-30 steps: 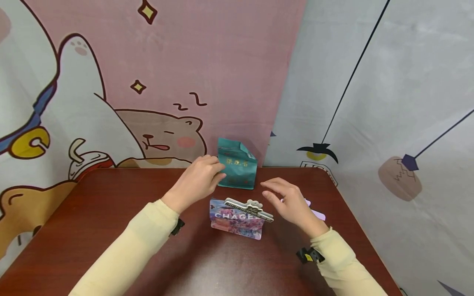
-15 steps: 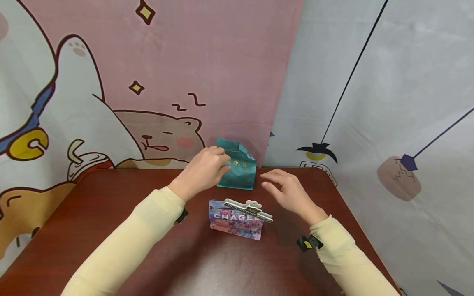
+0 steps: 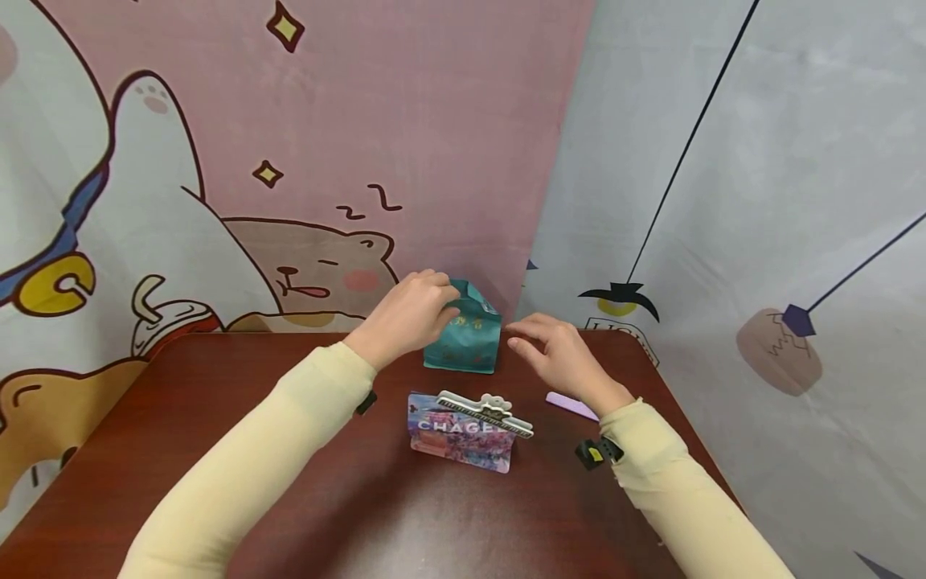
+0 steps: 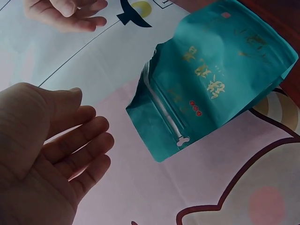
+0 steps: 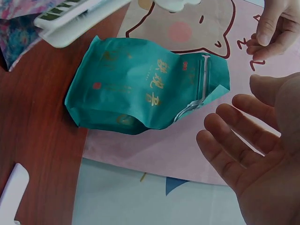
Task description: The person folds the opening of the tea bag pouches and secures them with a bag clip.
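Observation:
A teal pouch point(image 3: 466, 342) with gold lettering stands at the far edge of the table, against the wall cloth. Its top looks unsealed in the left wrist view, where the teal pouch point(image 4: 213, 82) is clear of my palm. My left hand point(image 3: 430, 301) hovers at the pouch's top left corner with relaxed fingers and holds nothing. To the right of the pouch, my right hand point(image 3: 531, 338) is spread flat and holds nothing. Its fingers point(image 5: 234, 136) stop short of the pouch mouth point(image 5: 201, 89).
A colourful pouch point(image 3: 459, 438) with a white clip point(image 3: 485, 408) across its top stands nearer me. A pale purple clip point(image 3: 571, 405) lies beside my right wrist. The brown table point(image 3: 217, 418) ends at cartoon wall cloths behind and to the right.
Both hands moved away from me toward the teal pouch. The left hand rose to its top corner. The right hand slid left, uncovering the purple clip.

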